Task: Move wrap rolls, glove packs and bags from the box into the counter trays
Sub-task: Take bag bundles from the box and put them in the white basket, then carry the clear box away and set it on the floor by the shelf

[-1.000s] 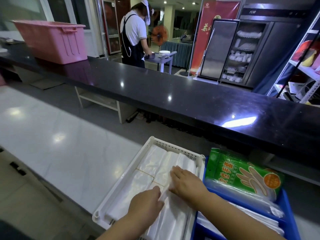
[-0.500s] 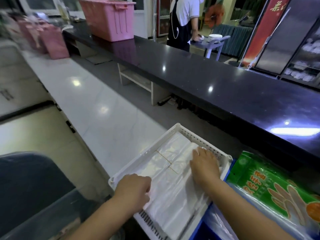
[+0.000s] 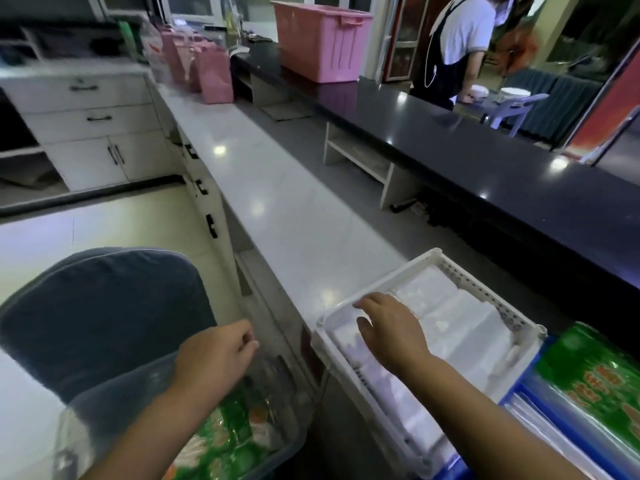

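Observation:
A white slotted tray [image 3: 375, 282] on the pale counter holds flat stacks of clear plastic bags [image 3: 460, 327]. My right hand [image 3: 391, 329] hovers over the tray's near-left end, fingers spread, holding nothing. My left hand [image 3: 214, 358] is loosely curled and empty above a clear plastic box [image 3: 284, 403] below the counter edge. Green glove packs [image 3: 225, 448] lie inside that box. To the right, a blue tray [image 3: 519, 396] carries a green glove pack [image 3: 595, 368] over clear wrapped items.
The pale counter [image 3: 277, 209] runs away to the left, with pink bags [image 3: 211, 71] at its far end. A raised black bar top [image 3: 467, 161] carries a pink bin [image 3: 322, 39]. A person in an apron [image 3: 453, 43] stands beyond. A grey cushioned seat [image 3: 100, 317] is at lower left.
My view has swung left and down. My left hand left the white tray and moved over the clear box. My right hand slid from the bags' far end to the tray's near-left end.

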`<state>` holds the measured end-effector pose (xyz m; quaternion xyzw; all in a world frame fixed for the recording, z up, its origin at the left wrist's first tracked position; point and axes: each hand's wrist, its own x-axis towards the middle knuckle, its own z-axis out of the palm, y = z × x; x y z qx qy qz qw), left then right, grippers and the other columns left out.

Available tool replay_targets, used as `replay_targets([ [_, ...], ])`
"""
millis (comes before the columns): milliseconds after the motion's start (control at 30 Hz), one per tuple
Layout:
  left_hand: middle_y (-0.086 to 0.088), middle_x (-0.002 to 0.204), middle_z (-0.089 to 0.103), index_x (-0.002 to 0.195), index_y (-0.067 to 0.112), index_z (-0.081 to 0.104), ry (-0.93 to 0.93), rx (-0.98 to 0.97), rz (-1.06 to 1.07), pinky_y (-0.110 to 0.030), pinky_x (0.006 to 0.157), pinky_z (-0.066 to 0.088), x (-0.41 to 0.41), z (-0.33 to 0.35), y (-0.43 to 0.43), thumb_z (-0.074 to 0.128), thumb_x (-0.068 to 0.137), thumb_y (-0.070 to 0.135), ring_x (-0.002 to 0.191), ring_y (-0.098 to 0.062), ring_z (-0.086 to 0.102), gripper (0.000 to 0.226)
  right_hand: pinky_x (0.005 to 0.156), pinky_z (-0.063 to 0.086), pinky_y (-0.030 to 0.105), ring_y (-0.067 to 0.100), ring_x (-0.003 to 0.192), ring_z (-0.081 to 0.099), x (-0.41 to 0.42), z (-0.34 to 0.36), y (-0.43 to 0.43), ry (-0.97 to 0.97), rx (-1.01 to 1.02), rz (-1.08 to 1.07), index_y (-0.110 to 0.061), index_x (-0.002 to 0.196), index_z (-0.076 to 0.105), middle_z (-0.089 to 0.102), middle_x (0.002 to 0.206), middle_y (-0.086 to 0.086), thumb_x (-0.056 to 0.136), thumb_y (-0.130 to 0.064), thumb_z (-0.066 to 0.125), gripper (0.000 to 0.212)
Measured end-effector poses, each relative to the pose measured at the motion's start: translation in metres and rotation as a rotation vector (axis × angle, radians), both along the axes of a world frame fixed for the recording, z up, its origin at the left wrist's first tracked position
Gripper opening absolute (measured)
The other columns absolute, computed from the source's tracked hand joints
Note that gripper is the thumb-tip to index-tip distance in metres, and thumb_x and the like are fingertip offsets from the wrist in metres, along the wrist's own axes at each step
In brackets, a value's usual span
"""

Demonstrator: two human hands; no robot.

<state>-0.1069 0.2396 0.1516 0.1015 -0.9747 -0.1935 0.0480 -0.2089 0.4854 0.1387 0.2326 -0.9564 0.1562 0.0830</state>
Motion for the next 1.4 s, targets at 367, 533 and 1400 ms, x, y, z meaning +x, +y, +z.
replay_targets([
  [367,0.004,0.077,0.07,0.075,0.03,0.057,-0.04,0.031,0.096,-0.029,0.054,0.041,0.096,-0.042,-0.2,0.056,0.087,0.036,0.074,-0.017,0.063,0.014,0.074,0.048,0.03,0.019,0.099,0.059,0.087,-0.017,-0.19,-0.023,-0.003,0.009,-0.021,0.107,0.067,0.064,0.11,-0.002,0.091,-0.026,0.048,0.025],
  [533,0.004,0.077,0.069,0.078,0.028,0.06,-0.113,0.073,0.08,-0.028,0.057,0.044,0.137,-0.063,-0.258,0.055,0.087,0.032,0.073,-0.018,0.063,0.011,0.071,0.05,0.032,0.018,0.092,0.06,0.142,-0.051,-0.249,-0.17,0.044,-0.039,-0.019,0.104,0.067,0.064,0.104,-0.001,0.092,-0.029,0.047,0.026],
  [1400,0.001,0.098,0.069,0.1,0.023,0.06,-0.354,0.026,-0.054,-0.026,0.06,0.042,0.075,-0.147,-0.305,0.05,0.09,0.029,0.084,-0.018,0.062,0.016,0.058,0.034,0.028,0.026,0.089,0.064,0.195,-0.17,-0.233,-0.721,0.248,-0.343,-0.02,0.07,0.05,0.068,0.099,0.01,0.091,-0.023,0.041,0.023],
])
